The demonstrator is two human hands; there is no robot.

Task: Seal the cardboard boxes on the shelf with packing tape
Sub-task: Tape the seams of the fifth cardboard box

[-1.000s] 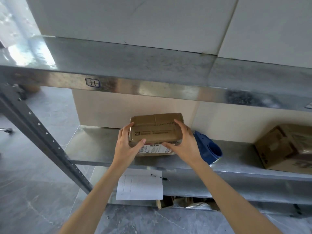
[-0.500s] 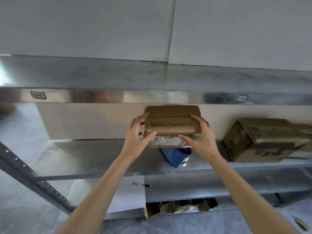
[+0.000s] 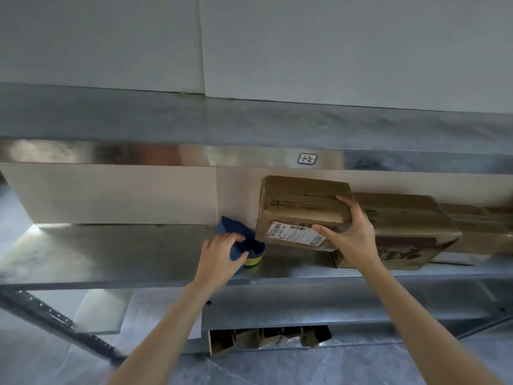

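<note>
A small blue-edged sticker (image 3: 307,158) on the front lip of the upper shelf (image 3: 166,155) carries a handwritten mark that reads as "12". The white label (image 3: 295,235) on the small box (image 3: 302,201) shows a barcode, its print too blurred to read. Dark characters on the larger box (image 3: 402,218) are likewise illegible.

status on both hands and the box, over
Left hand grips blue tape dispenser on shelf. Right hand holds small box, tilted. Larger box crowds its right side.
</note>
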